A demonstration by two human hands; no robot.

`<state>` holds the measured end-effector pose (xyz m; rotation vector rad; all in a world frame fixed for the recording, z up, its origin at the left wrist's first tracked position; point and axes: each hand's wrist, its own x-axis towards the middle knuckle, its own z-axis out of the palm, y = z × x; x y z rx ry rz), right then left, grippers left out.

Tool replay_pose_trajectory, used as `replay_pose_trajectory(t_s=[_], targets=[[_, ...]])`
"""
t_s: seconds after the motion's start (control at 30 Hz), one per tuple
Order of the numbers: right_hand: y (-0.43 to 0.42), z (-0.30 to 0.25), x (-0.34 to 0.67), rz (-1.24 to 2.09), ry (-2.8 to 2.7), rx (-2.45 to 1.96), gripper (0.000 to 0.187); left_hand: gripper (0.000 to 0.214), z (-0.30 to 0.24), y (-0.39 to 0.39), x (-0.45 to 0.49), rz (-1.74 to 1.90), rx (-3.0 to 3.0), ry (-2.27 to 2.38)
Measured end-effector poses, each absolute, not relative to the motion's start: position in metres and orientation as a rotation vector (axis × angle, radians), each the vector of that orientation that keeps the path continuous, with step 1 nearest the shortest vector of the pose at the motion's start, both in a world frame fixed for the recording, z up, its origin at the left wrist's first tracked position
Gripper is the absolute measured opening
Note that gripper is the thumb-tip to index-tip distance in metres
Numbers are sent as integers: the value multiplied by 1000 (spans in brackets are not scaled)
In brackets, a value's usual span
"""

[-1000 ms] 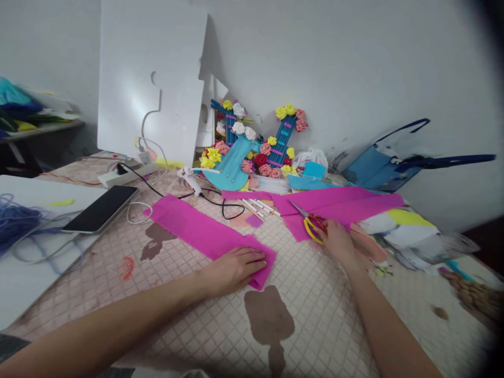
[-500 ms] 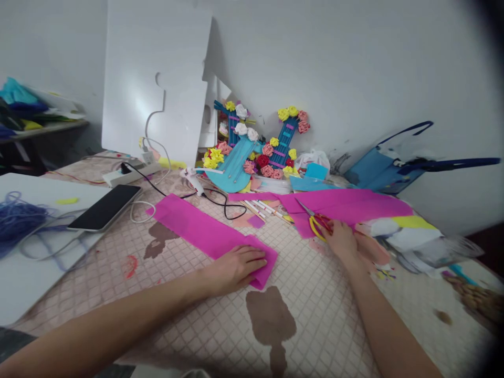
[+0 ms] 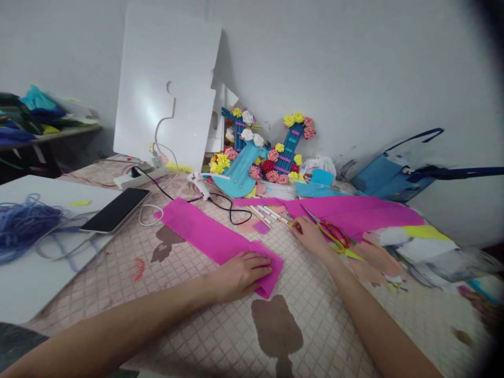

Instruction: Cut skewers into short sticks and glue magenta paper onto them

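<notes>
My left hand (image 3: pixel 244 274) lies flat on the folded near end of a bright pink strip of crepe paper (image 3: pixel 197 228), fingers together and stretched out. My right hand (image 3: pixel 311 236) is at the near tips of several thin white sticks (image 3: pixel 271 213). Its fingers are curled together; whether a stick is between them is hidden. Beside that hand, scissors (image 3: pixel 334 236) with red and yellow handles lie partly over a larger pink sheet (image 3: pixel 366 212), blades pointing away to the left. A yellow scrap (image 3: pixel 353 254) sticks out by the handles.
A white glue gun (image 3: pixel 200 186) with a black cord stands behind the strip. Flower-decorated blue craft pieces (image 3: pixel 240 173) lean at the wall. On the left are a phone (image 3: pixel 116 210), a power strip (image 3: pixel 139 177) and purple yarn (image 3: pixel 25 226). Peach paper (image 3: pixel 374 260) lies at right.
My right hand has let go of the scissors, which stay on the pink sheet, and moved left to the sticks. The left hand stays on the strip. The whole view has shifted slightly.
</notes>
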<state>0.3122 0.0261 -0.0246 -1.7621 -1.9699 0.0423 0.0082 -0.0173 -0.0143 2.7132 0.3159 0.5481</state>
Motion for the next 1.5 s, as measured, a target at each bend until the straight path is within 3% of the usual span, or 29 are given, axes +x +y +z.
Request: replay_pose_trajectory(t_s=[0.33,0.83,1.2,1.5], targets=[[53,-4,290,386,-1820,-1636,12,42,-13,-19,6,541,2680,336],[210,6,210,1187,-1233,-1565,34,44,-7,-17,4,493,2697,338],[231,8,214,1408,-1123,-1432,34,38,-7,-14,3,417,2709,336],[199,23,242,1319,-1158,-1350,33,40,-8,-12,3,460,2715,344]])
